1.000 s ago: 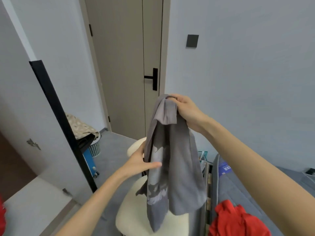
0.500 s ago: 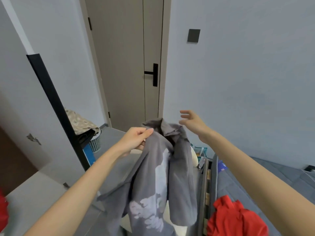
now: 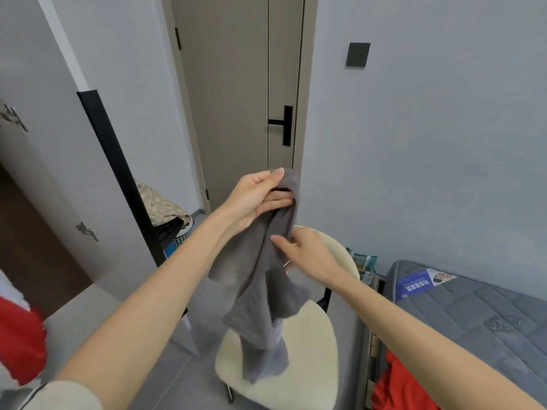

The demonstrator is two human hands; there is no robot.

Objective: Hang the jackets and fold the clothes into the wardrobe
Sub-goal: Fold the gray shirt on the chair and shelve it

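Shirt (image 3: 260, 306) is hanging bunched over the chair (image 3: 310, 365) seat, left hand (image 3: 257, 196) gripping its top edge, right hand (image 3: 310, 255) touching the cloth just below with its grip impossible to tell, so finding both shoulder seams and shaking it flat is looking wise before folding.

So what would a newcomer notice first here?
The grey shirt, held up mid-frame by the left hand gripping its top, the right hand touching it just below. It hangs over the cream chair; a red garment lies bottom right beside the mattress.
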